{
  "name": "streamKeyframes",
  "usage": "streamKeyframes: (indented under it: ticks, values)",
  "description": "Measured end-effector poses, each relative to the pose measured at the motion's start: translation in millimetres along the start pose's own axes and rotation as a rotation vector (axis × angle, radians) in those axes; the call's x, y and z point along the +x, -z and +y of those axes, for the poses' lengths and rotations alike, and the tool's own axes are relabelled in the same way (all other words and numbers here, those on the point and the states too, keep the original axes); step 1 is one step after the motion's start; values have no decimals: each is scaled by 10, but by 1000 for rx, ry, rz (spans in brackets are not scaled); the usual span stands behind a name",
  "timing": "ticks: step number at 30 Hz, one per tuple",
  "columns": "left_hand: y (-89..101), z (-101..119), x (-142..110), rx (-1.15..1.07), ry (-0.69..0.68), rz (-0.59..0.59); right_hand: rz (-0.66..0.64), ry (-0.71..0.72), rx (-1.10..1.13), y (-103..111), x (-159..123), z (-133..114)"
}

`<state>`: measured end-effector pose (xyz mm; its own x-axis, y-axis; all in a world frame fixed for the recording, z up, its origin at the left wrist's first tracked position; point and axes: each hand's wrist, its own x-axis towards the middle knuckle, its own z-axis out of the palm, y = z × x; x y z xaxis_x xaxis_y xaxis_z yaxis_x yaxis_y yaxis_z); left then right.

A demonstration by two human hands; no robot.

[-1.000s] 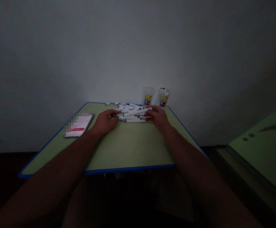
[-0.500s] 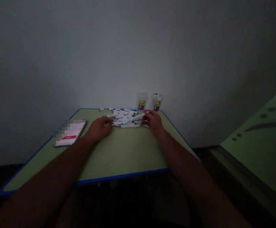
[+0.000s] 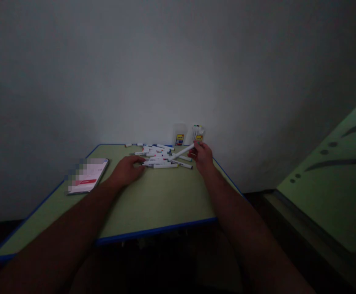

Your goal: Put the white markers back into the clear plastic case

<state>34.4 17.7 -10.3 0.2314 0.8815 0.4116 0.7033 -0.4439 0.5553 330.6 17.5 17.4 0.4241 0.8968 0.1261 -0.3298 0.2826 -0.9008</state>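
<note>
A loose pile of white markers (image 3: pixel 165 165) with coloured ends lies toward the back of the green table. My right hand (image 3: pixel 203 158) pinches one white marker (image 3: pixel 182 152) by its upper end; the marker slants down to the left over the pile. At the pile's left side is my left hand (image 3: pixel 129 169), its thumb and fingers curled around the ends of some markers lying there. The exact contact of those fingertips is partly hidden. Behind the right hand, a clear case (image 3: pixel 197 132) with a few markers in it stands against the wall.
Another clear case (image 3: pixel 179 136) with a yellow label stands beside the first one. A phone (image 3: pixel 90 175) with a lit screen lies on the left of the table (image 3: pixel 162 204), which has a blue edge. A pale green panel (image 3: pixel 333 188) stands at the right.
My right hand has moved slightly right and lifted the marker's end away from the pile. My left hand stays by the marker ends. The whole view has shifted a little.
</note>
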Motion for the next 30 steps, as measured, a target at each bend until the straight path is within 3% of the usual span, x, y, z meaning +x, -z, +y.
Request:
streamKeyframes:
  ticks: [10, 23, 30]
  values:
    - [-32, 0, 8, -22, -67, 20, 89, 91, -130, 43, 268, -298]
    - [-43, -2, 19, -4, -70, 23, 320, 419, -382, 127, 1060, -1202]
    - [-108, -69, 23, 9, -123, 45, 368, 503, -490, 109, 1320, -1320]
